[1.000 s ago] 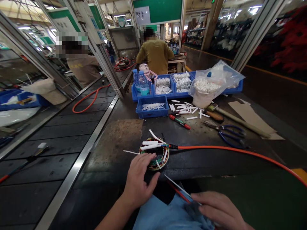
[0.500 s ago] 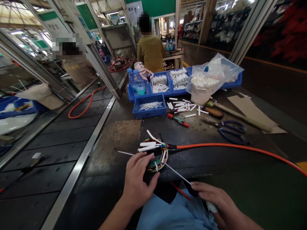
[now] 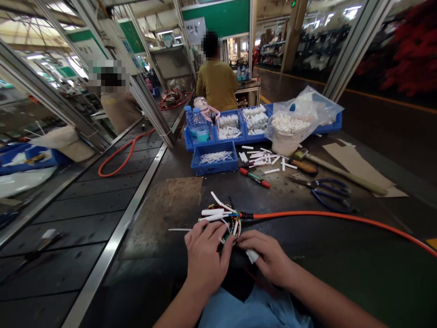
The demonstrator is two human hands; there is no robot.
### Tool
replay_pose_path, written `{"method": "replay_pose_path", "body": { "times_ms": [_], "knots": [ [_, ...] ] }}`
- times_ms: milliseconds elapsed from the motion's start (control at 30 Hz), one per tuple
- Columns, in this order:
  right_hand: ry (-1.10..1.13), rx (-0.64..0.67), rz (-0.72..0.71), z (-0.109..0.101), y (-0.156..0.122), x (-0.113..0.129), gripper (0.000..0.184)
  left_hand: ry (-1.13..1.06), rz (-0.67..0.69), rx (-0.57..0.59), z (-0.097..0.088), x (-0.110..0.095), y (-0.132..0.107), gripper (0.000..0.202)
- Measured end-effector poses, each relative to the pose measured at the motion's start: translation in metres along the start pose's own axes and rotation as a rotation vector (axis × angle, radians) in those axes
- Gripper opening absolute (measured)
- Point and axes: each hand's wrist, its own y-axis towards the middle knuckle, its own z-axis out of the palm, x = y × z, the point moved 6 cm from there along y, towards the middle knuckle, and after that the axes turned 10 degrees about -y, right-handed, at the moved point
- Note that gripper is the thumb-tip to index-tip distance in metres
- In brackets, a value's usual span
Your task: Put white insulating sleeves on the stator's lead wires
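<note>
A ring-shaped wire coil with coloured leads and a green board lies on the dark bench, partly covered by my hands. My left hand grips its near left side, fingers over the top and thumb at the near edge. At the coil's right edge, the fingertips of my right hand are pinched together; what is between them is hidden. A white scrap shows under that hand's fingers. One thin white cable tie sticks out to the left of the coil. White sleeves cover leads joined to an orange cable.
Beyond the coil are a blue tray of thin white ties, loose white tubes, a red marker, pliers and a long-handled brush. Blue bins stand behind. A roller conveyor runs at left; two people are farther back.
My right hand has moved left and up from near my lap to the coil's right edge. The strip stretched towards it no longer shows there; a white loop now shows inside the coil.
</note>
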Motion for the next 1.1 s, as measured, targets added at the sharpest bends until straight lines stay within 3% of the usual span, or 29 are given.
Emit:
{"method": "replay_pose_path", "body": {
  "times_ms": [133,200,267,367,567,700,867,1100],
  "knots": [
    [0.266,-0.082,0.276,0.007,0.013,-0.018,0.01,-0.262,0.243,-0.009,0.003,-0.007,0.001,0.026],
    [0.399,-0.11,0.399,0.01,0.009,-0.024,0.012,-0.217,0.371,0.003,-0.001,-0.01,0.002,0.032],
    [0.541,-0.136,0.469,0.014,0.005,-0.027,0.02,-0.086,0.41,-0.016,-0.008,-0.008,0.007,0.034],
    [0.618,-0.161,0.469,0.017,0.004,-0.027,0.021,0.006,0.411,-0.031,-0.018,-0.009,0.016,0.036],
    [0.432,-0.185,0.395,0.013,0.01,-0.027,0.012,-0.064,0.586,0.031,-0.017,-0.025,0.017,0.036],
    [0.443,-0.178,0.388,0.015,0.007,-0.029,0.011,-0.004,0.488,-0.014,-0.016,-0.017,0.019,0.036],
    [0.397,-0.196,0.373,0.015,0.006,-0.029,0.008,-0.044,0.598,0.008,-0.016,-0.023,0.016,0.04],
    [0.414,-0.199,0.353,0.012,0.008,-0.024,0.009,-0.007,0.537,-0.017,-0.018,-0.015,0.021,0.039]
  ]
}}
